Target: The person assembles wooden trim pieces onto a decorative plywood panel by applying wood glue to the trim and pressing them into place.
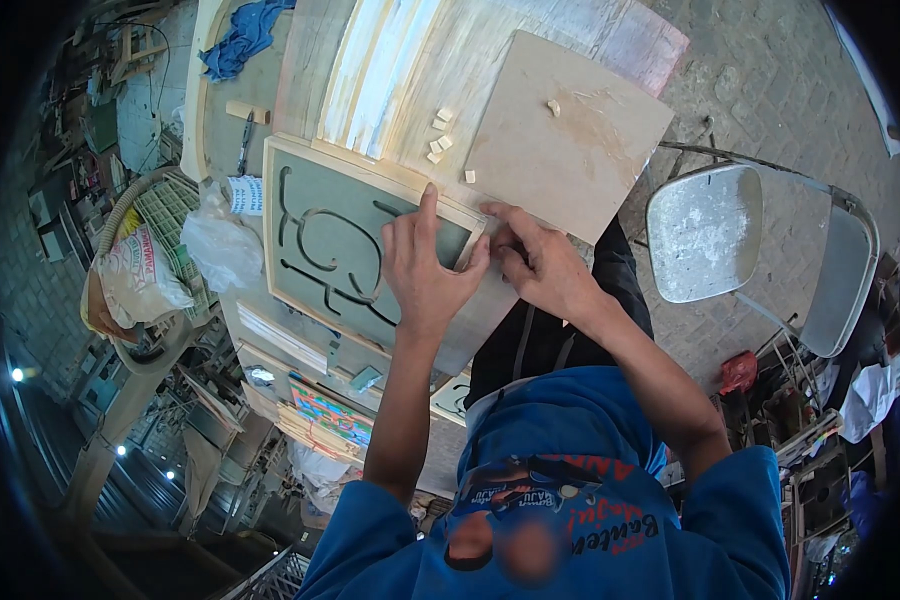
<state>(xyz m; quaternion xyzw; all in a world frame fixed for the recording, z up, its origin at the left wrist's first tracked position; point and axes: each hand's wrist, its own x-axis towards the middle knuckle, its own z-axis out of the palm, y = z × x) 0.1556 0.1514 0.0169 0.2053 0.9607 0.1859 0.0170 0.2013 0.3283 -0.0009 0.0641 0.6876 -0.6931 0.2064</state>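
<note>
left hand flat, grip wide, pressing framed green panel corner | right hand grip narrow, seemingly pinching its frame edge | plywood square beside, on bench

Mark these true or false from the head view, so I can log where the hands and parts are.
1. The left hand and right hand meet at a corner of the framed panel. True.
2. The blue cloth lies on the folding chair. False: it lies beyond the panel, well away from the chair.
3. Several small wooden blocks lie beside the plain board. True.
4. The left hand grips a hammer. False: it lies flat on the panel, holding nothing.
</note>
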